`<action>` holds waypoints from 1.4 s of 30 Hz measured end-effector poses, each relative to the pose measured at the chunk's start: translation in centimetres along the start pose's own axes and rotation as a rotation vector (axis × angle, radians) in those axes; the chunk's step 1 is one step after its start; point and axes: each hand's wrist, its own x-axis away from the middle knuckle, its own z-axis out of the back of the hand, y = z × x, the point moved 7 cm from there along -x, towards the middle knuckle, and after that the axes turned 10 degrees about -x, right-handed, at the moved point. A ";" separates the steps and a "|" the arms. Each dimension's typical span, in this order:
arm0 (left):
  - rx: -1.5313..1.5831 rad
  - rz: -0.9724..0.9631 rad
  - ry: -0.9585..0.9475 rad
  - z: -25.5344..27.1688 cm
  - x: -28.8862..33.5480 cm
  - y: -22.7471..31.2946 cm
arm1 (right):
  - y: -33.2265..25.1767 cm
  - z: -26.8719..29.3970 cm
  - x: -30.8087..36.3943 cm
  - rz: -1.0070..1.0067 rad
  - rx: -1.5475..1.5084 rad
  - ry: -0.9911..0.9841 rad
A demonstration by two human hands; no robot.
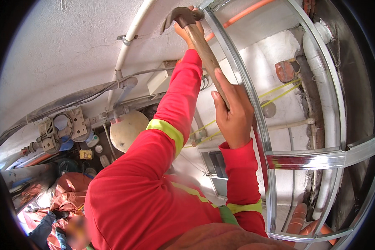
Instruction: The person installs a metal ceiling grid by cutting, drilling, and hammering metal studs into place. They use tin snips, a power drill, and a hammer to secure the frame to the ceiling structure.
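My right hand (236,114) is closed round the lower part of a claw hammer's wooden handle. The claw hammer (203,48) slants up and left, its dark metal head beside the upper end of a shiny metal stud frame (238,62). Behind that head, my left hand (188,36) is raised against the wall at the frame's top corner. Its fingers look curled, but the hammer head covers most of them, and whatever they hold is hidden. Both arms wear red sleeves with yellow-green bands.
A white pipe (127,46) is clamped to the wall at left, near a drooping cable (87,92). Orange conduit (248,13) passes behind the frame. A metal crosspiece (306,160) spans it at right. Lower left, another person's jeans-clad leg (41,229) shows by a reddish tarp (71,191).
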 end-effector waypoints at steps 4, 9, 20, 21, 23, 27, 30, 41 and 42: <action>-0.104 0.215 -0.128 -0.9 -0.2 -2.1 | -0.4 1.0 2.6 -0.074 -0.102 0.033; 0.016 0.291 -0.048 0.5 -0.8 1.1 | -0.8 1.5 7.1 -0.182 -0.240 0.054; 0.096 0.501 -0.246 7.2 -2.9 4.9 | 4.6 -4.3 25.2 -0.790 -0.734 0.005; 0.096 0.518 -0.280 6.8 -3.2 4.5 | 5.4 -5.4 27.0 -0.890 -0.800 -0.005; 0.100 0.538 -0.349 5.6 -3.8 3.5 | 6.2 -6.7 29.2 -0.870 -0.806 -0.015; 0.235 0.640 -0.379 2.7 -4.3 -0.2 | 7.0 -9.9 33.6 -1.015 -0.981 -0.040; 0.031 0.587 -0.544 0.9 -3.7 -2.4 | 7.1 -12.1 35.0 -1.087 -1.163 -0.027; -0.977 -0.204 -0.837 -0.6 -5.6 5.6 | 7.8 -15.4 32.7 -1.027 -1.469 -0.041; -1.060 -0.394 -0.825 -1.2 -5.8 6.8 | 8.0 -15.7 32.5 -1.035 -1.468 -0.027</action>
